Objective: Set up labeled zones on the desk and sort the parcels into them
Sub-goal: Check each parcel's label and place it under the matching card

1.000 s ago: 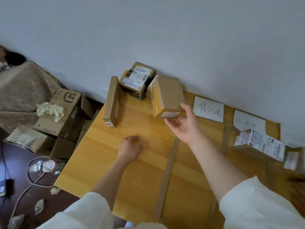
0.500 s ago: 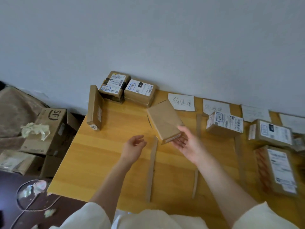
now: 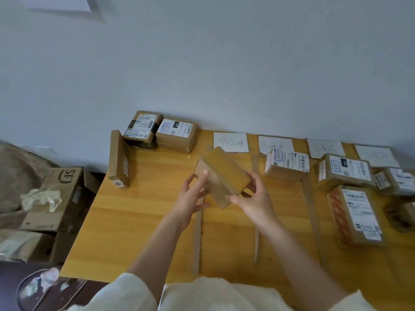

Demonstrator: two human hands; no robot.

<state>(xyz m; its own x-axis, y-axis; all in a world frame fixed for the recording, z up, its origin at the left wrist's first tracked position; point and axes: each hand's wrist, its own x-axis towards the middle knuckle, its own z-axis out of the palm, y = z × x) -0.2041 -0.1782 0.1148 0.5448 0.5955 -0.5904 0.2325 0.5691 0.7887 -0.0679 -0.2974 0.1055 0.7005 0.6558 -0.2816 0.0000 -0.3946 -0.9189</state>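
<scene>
- We are holding a plain parcel (image 3: 222, 176) above the table (image 3: 143, 212), both hands grasping it.
- Left hand (image 3: 190, 196) is pinching its seven o'clock end, right hand (image 3: 253, 198) its four o'clock corner.
- Its long axis is running ten to four o'clock.

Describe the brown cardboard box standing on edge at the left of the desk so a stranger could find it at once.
Start at the wooden desk against the pale wall and go to its far left corner, where a stack of labelled cardboard parcels sits. Just left of that stack stands the thin flat brown cardboard box. It alone stands upright on a narrow edge; every other parcel resting on the desk lies flat.
</scene>
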